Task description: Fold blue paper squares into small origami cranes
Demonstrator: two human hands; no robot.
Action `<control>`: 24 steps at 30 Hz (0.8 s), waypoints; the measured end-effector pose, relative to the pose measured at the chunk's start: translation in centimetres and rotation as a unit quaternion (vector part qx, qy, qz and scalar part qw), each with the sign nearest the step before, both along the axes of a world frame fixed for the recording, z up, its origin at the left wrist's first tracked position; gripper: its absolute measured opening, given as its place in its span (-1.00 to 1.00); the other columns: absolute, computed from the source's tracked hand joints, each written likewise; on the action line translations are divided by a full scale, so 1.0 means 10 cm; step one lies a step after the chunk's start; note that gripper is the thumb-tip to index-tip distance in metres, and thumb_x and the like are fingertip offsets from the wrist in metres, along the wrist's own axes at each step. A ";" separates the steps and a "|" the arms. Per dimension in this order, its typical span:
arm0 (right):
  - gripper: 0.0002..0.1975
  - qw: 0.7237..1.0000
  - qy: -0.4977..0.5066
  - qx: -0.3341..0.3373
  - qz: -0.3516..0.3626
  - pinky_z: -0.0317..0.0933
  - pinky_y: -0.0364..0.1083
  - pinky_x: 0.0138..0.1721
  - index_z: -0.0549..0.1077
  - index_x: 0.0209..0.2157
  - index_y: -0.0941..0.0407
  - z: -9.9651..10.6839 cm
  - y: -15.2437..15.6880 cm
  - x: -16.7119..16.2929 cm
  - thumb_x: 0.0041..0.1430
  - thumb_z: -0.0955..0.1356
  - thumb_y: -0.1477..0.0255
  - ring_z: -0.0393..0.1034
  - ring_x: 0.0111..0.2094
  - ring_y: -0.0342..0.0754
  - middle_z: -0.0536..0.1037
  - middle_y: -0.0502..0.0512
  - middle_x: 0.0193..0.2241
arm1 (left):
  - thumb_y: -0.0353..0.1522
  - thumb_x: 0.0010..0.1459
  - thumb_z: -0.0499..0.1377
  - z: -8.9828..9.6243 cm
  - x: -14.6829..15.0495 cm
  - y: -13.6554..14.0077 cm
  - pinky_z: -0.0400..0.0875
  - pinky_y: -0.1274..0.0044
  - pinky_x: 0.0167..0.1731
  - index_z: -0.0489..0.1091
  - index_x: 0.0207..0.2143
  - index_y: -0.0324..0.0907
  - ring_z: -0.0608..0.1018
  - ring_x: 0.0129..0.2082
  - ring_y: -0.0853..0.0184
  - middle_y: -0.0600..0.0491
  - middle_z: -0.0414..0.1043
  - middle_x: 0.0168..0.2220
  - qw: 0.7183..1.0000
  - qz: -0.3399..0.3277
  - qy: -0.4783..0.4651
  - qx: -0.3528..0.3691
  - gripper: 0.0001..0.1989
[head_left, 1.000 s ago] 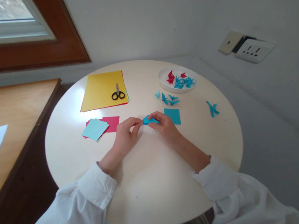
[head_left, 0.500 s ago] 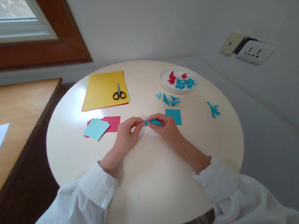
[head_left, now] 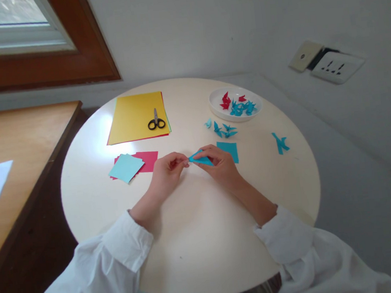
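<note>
A small folded piece of blue origami paper (head_left: 201, 159) is held just above the middle of the table. My right hand (head_left: 223, 166) pinches it between thumb and fingers, covering part of its right side. My left hand (head_left: 167, 173) has thumb and fingertips closed at the paper's pointed left tip. Partly behind my right hand lies a flat blue paper square (head_left: 229, 151). Close to my left hand are pink paper squares (head_left: 151, 160) with a light blue square (head_left: 126, 167) on top.
Black-handled scissors (head_left: 156, 121) rest on yellow sheets (head_left: 132, 116). A white dish (head_left: 218, 115) holds red and blue paper cranes. Several more blue cranes (head_left: 227, 130) lie before it. Blue paper scraps (head_left: 280, 143) are at the right. A wooden desk (head_left: 33, 131) stands at the left.
The fingers of my right hand have shifted on the folded paper, so more of its blue face shows. My left fingertips have moved very slightly. The other things stay put.
</note>
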State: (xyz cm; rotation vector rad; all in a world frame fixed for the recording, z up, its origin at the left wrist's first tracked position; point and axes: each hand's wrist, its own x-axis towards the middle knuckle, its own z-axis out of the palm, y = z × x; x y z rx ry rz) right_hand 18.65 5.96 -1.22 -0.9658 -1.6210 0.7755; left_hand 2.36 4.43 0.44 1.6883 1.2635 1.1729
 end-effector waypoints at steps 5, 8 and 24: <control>-0.90 0.999 -0.025 0.021 -0.008 0.22 -0.08 -0.35 0.51 -0.46 0.06 -0.04 0.01 0.01 -0.02 0.40 0.33 0.34 -0.33 -0.07 0.46 0.08 -0.39 | -0.44 0.00 0.09 0.02 0.00 0.01 0.34 0.54 -0.43 0.40 -0.51 -0.21 0.48 -0.46 0.37 0.04 0.48 -0.49 1.000 0.025 -0.008 -0.010 -0.90; -0.91 0.998 -0.036 0.040 -0.033 0.22 -0.09 -0.35 0.49 -0.46 0.08 -0.04 0.01 0.02 0.01 0.38 0.36 0.33 -0.35 -0.08 0.45 0.07 -0.41 | -0.41 -0.02 0.13 0.03 0.01 0.02 0.33 0.55 -0.47 0.39 -0.53 -0.23 0.47 -0.50 0.37 0.05 0.45 -0.54 0.998 0.032 -0.032 -0.036 -0.91; -0.99 0.992 -0.072 0.095 -0.040 0.24 -0.11 -0.38 0.46 -0.43 0.09 -0.03 0.00 0.02 0.03 0.37 0.47 0.35 -0.35 -0.09 0.45 0.07 -0.40 | -0.39 -0.08 0.24 0.01 0.04 0.01 0.35 0.56 -0.48 0.41 -0.48 -0.24 0.50 -0.48 0.37 0.06 0.46 -0.52 0.988 -0.021 -0.119 -0.094 -0.91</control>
